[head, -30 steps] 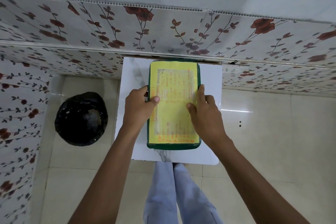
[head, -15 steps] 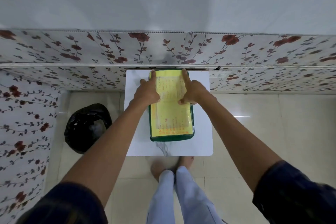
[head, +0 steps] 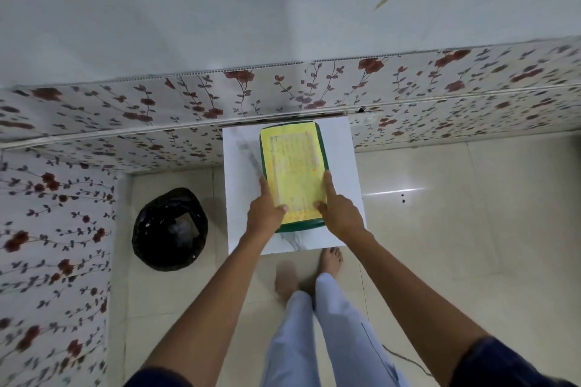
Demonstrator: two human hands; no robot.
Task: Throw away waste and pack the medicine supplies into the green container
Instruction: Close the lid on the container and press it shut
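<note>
The green container [head: 323, 154] lies on a small white table [head: 240, 185], closed under a yellow lid [head: 294, 163] with printed text. My left hand [head: 264, 214] rests on the lid's near left edge, index finger stretched along the side and thumb on top. My right hand [head: 338, 210] presses the near right edge the same way, index finger pointing away from me. Both hands hold the lid by its edges. No loose medicine supplies show outside the container.
A bin lined with a black bag [head: 169, 229] stands on the tiled floor left of the table, with some waste inside. Flowered wall panels [head: 283, 94] run behind the table and along the left. My legs and bare feet [head: 328, 261] are just before the table.
Both hands slid back from the lid's far end to its near end. The camera has pulled up and away, so the table looks smaller.
</note>
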